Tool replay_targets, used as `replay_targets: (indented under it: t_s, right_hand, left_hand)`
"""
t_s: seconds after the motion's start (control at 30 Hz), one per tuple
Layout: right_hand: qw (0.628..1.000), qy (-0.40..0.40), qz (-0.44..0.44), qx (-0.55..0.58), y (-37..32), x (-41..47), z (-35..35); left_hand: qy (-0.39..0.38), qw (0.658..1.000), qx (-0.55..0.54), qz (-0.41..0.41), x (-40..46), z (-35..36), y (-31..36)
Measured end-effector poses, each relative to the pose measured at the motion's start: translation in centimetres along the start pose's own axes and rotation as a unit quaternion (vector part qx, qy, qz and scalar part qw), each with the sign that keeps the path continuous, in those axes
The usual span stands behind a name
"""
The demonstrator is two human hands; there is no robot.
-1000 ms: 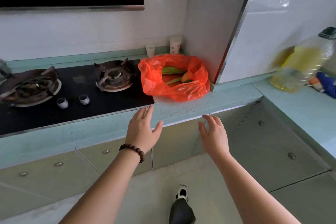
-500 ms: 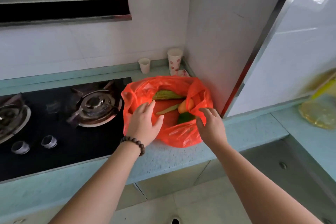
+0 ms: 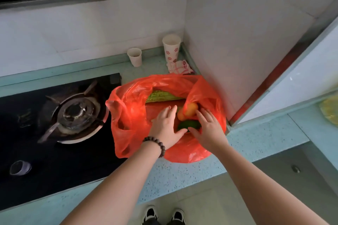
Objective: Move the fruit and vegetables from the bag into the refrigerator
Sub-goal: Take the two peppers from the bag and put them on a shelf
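An orange-red plastic bag (image 3: 128, 115) lies open on the teal counter (image 3: 256, 139), partly over the hob's right edge. Inside it I see a ribbed green vegetable (image 3: 161, 96) at the back, orange fruit (image 3: 190, 110) to the right and a dark green vegetable (image 3: 190, 125) below that. My left hand (image 3: 164, 126) reaches into the bag's mouth with fingers spread, holding nothing. My right hand (image 3: 208, 129) is also in the bag, fingers apart, touching the orange fruit and the dark green vegetable. The refrigerator is not in view.
A black gas hob (image 3: 54, 133) with a burner (image 3: 76, 113) sits left of the bag. Two paper cups (image 3: 135, 57) (image 3: 171, 47) and a folded cloth (image 3: 179, 66) stand in the back corner. A white wall (image 3: 237, 42) rises right of the bag. My shoes (image 3: 164, 214) are on the floor.
I have stepped closer and the view has tilted down. Both hands moved from the bag's rim into its mouth, and the bag has opened wider.
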State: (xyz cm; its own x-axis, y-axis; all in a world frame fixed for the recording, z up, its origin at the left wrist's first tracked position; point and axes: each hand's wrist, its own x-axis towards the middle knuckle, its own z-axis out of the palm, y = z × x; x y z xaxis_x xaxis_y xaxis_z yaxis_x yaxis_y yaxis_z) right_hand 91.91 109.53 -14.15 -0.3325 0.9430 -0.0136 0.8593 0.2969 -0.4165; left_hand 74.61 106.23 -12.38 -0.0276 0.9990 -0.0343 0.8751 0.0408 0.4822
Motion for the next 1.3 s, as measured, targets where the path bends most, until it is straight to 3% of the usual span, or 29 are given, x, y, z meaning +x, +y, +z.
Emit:
replay_targets:
  t_s: [0.17,0.37,0.63,0.73,0.8,0.93,1.0,1.07,1.17,1.3]
  right_hand:
    - [0.993,-0.041,0.104,0.034,2.0,-0.5,-0.4]
    - [0.977,-0.091,0.155,0.112,2.8,-0.9,0.6]
    - [0.975,-0.085,0.106,0.173,-0.5,-1.2,3.4]
    - [0.979,-0.050,0.123,0.157,-1.6,-1.3,2.6]
    - [0.987,0.020,0.118,0.106,-2.0,-1.3,1.5]
    - [0.982,0.181,-0.037,0.039,-3.8,0.8,-0.9]
    - [0.976,0.157,-0.146,0.022,-5.0,2.8,-0.9]
    - [0.977,0.100,-0.188,-0.023,-5.4,4.8,0.1]
    - [0.991,0.015,-0.119,-0.063,-3.9,6.7,0.9]
    - [0.999,-0.026,0.005,-0.042,-0.4,6.1,0.1]
  left_hand:
    - [-0.057,0.998,-0.015,0.012,0.8,2.8,0.2]
    - [-0.096,0.995,0.009,0.016,0.0,5.5,-1.0]
    - [-0.061,0.997,-0.035,-0.009,-0.8,3.7,-5.1]
    - [-0.050,0.998,-0.047,-0.008,-1.0,3.0,-6.0]
    - [-0.034,0.998,-0.049,0.003,-0.9,2.6,-5.9]
    - [-0.011,0.998,-0.052,0.036,-0.8,2.6,-4.4]
    - [-0.011,0.998,-0.048,0.049,-0.9,3.2,-3.7]
    - [-0.005,0.998,-0.046,0.049,-1.1,3.7,-3.2]
    - [-0.020,0.997,-0.059,0.038,-1.3,4.0,-2.7]
    - [-0.034,0.997,-0.070,0.024,-1.5,4.1,-2.9]
